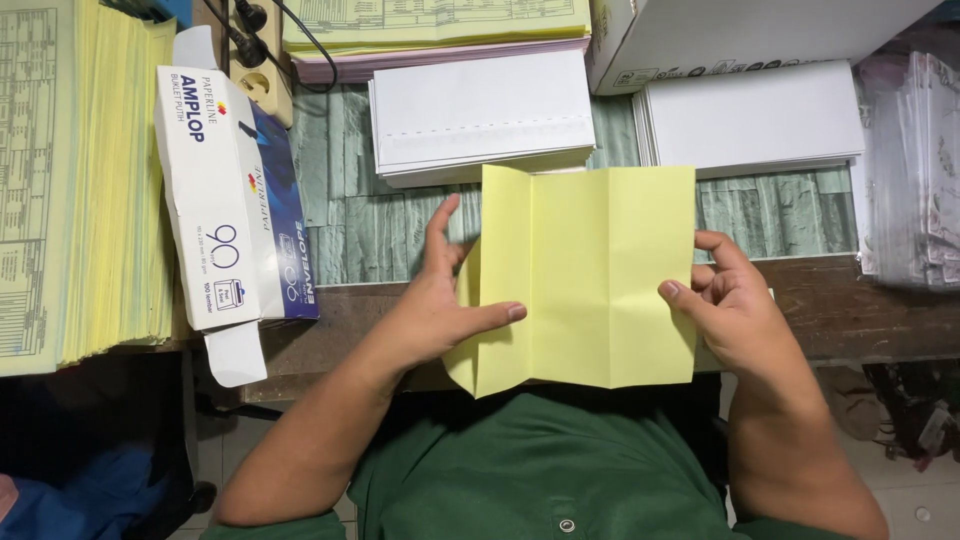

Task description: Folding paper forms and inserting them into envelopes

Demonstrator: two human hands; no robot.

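I hold a yellow sheet of paper [585,275] with vertical fold creases above the table edge, in front of my green shirt. My left hand [440,300] grips its left side, thumb across the front and fingers behind, with the index finger pointing up. My right hand [725,305] pinches the right edge with the thumb on top. The sheet's left flap is bent back a little.
A white and blue envelope box [235,200] lies open at the left beside a tall stack of yellow forms [90,180]. Two stacks of white envelopes [480,115] [755,115] sit behind the sheet. Clear plastic sleeves [915,170] lie at the right, a power strip [262,75] at the back.
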